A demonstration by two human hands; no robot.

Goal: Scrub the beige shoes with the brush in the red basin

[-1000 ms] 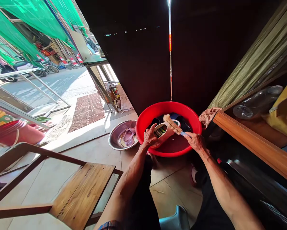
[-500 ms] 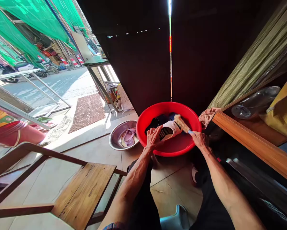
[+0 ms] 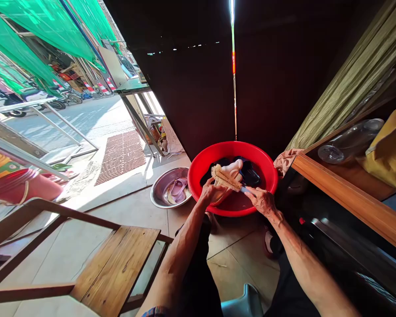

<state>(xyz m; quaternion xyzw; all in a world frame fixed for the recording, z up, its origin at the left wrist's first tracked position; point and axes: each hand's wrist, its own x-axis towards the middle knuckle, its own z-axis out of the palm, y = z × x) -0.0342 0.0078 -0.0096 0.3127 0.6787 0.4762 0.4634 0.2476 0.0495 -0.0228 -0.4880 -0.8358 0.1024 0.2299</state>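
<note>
Just right of the frame's centre sits a red basin point(image 3: 200, 164), with a pale shoe point(image 3: 235, 167) tilted inside it. The left hand point(image 3: 211, 192) has its grip on the shoe's lower-left end; some of its fingers are hidden. The right hand point(image 3: 263, 202), over the basin's lower-right rim, has its grip closed around the blue handle of a brush point(image 3: 227, 178), whose bristly head points up and left across the shoe; whether all the bristles touch it, I cannot tell. Dark items point(image 3: 250, 173) lie in the basin beyond. Left of it stands a metal bowl point(image 3: 156, 193) with a purple scoop point(image 3: 177, 188). A wooden chair point(image 3: 118, 264) fills the lower left, a blue stool point(image 3: 246, 304) the bottom centre.
</note>
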